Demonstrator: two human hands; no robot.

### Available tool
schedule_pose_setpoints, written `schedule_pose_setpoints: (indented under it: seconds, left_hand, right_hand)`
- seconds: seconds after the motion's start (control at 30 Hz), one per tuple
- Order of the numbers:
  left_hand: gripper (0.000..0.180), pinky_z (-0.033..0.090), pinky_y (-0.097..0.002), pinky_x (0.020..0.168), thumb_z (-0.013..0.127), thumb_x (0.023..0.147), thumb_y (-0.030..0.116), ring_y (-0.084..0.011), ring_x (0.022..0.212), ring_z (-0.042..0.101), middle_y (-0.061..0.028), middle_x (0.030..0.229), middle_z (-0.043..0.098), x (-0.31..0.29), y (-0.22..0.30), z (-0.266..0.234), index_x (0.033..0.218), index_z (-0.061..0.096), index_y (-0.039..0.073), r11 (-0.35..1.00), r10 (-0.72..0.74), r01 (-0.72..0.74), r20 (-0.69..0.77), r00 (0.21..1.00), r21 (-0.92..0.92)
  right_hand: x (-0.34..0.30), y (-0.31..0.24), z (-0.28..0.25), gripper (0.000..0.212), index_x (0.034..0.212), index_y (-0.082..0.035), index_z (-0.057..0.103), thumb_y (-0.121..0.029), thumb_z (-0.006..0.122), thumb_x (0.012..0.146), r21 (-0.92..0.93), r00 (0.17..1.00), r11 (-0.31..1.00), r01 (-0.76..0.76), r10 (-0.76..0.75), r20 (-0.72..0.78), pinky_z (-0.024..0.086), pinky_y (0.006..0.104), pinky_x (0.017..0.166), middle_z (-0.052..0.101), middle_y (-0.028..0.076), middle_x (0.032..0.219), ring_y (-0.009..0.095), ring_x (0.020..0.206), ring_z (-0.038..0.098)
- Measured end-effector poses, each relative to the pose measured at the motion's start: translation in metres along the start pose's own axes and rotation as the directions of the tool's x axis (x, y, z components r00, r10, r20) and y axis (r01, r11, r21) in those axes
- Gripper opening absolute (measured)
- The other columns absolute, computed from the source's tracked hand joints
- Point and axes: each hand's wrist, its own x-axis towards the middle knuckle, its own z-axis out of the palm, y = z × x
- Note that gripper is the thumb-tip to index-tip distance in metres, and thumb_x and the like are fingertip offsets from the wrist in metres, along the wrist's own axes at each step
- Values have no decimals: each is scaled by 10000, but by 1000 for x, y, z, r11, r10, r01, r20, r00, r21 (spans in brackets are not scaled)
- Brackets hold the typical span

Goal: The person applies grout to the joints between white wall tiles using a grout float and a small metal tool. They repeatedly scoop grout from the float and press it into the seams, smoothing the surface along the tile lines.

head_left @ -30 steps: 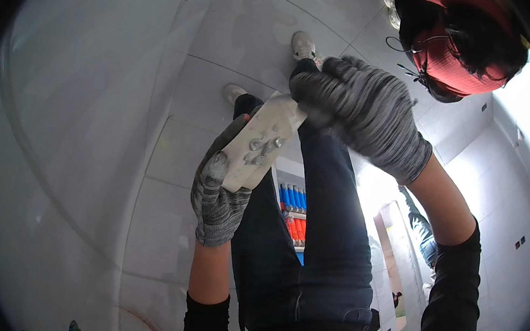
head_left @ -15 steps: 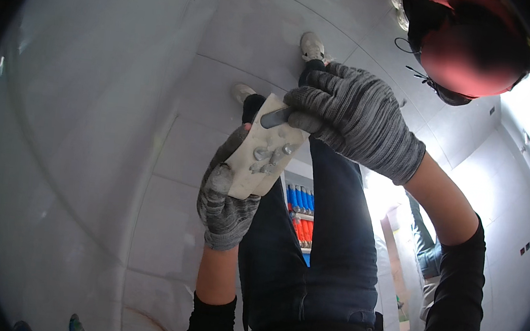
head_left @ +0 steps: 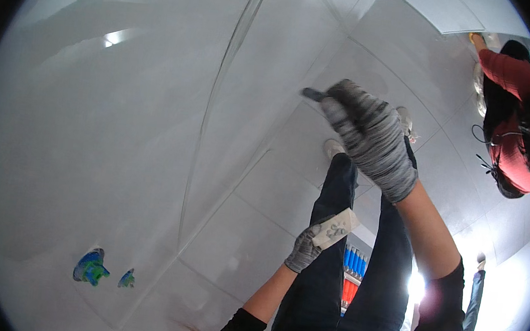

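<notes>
My right hand (head_left: 370,134), in a grey striped knit glove, is raised toward the pale wall. A short dark grey scraper blade (head_left: 314,95) sticks out beyond its closed fingers; the rest is hidden in the glove. Lower down, beside my leg, my left hand (head_left: 305,247) wears a matching glove. Its fingers are closed on the edge of a small cream board (head_left: 335,228), held tilted. Several dabs of grey paste (head_left: 337,228) sit on the board's face. The scraper and the board are well apart.
A smooth pale wall (head_left: 119,151) fills the left, with blue-green patches (head_left: 92,267) low on it. Grey tiles (head_left: 240,220) cover the floor. Blue and red cylinders (head_left: 353,263) show between my legs. A person in a red top (head_left: 515,113) is at the upper right.
My right hand has lifted the scraper off the board and swung it toward the wall. My left hand has lowered the board to beside my leg. The view has shifted left.
</notes>
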Motion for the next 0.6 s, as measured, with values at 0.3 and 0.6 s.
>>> schedule_pose_setpoints:
  seconds: [0.3,0.6]
  left_hand:
    - [365,531,-379,893,563,903,199,-255,1056,607,-152,1161,604,24,-66,-102,1191,537,-25,940,8,-78,-206,978,-331]
    - [481,449,-418,1001,541,909,234,-291,1173,525,-183,1260,534,51,-95,-126,1287,434,-44,770,156,-170,-78,985,-615]
  right_hand:
    - [4,-22,108,150,868,-109,616,-214,691,792,-3,863,863,505,-505,3,510,366,637,579,33,692,221,630,584]
    - [-17,-49,180,181,785,-108,622,-198,751,694,181,739,731,658,-673,30,510,375,717,631,105,929,304,823,605]
